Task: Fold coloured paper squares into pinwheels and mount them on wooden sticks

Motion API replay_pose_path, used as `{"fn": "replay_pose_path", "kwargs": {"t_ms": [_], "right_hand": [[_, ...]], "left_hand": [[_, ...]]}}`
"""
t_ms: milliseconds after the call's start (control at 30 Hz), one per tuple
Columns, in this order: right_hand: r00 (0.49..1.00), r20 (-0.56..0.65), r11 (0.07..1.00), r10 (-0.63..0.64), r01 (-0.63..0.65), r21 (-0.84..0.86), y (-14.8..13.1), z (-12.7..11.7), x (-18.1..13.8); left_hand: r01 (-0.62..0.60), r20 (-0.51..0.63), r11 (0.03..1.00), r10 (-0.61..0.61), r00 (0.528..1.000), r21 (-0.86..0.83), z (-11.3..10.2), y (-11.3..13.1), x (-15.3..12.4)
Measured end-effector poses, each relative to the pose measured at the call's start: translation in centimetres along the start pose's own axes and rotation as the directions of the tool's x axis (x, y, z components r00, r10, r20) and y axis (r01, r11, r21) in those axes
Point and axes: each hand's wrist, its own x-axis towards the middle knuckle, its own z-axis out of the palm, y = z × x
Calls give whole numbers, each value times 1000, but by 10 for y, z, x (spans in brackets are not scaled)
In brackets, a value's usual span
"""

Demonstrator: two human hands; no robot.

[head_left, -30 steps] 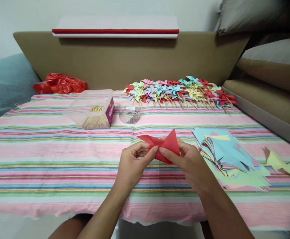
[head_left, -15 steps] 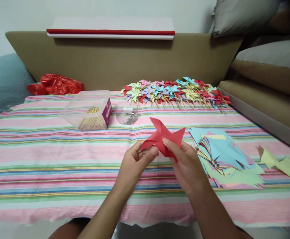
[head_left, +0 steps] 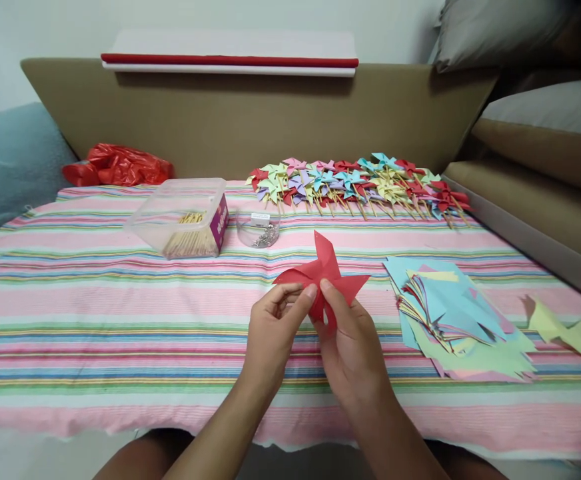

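Observation:
Above the striped cloth, both hands hold a red paper pinwheel (head_left: 328,264) with its blades folded in toward the middle. My left hand (head_left: 276,328) is closed, thumb and fingers pinching the pinwheel's lower left near its centre. Gripping from the lower right, my right hand (head_left: 351,343) presses its thumb on the centre, its other fingers behind the paper. A clear round dish (head_left: 259,233) with small metal pins lies just beyond. Left of it stands a clear plastic box (head_left: 170,217) of thin wooden sticks.
Finished pinwheels (head_left: 350,183) on sticks lie in a row at the back. On the right is a stack of cut coloured paper (head_left: 463,320), with a loose yellow piece (head_left: 565,330) beside it. A red plastic bag (head_left: 120,165) sits at the back left.
The pinwheel has turned counterclockwise in my hands. My right hand has shifted left and rotated, bringing both thumbs close together at the centre. The camera view has moved slightly.

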Motion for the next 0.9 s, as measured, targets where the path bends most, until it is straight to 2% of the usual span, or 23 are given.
{"fn": "replay_pose_path", "kwargs": {"t_ms": [300,467,667,900], "right_hand": [[998,-22,996,53,-52,66,5,2,-2],[996,33,984,81,-85,155,5,-3,1],[997,16,987,74,-75,143,4,-3,1],[998,33,998,-60,61,-31,10,0,-4]], "left_hand": [[-35,90,999,33,995,15,0,0,-2],[-64,156,996,53,986,62,-1,-1,-3],[-10,129,1000,9,992,9,2,1,-4],[9,32,995,-6,999,-101,1,-5,-1]]}}
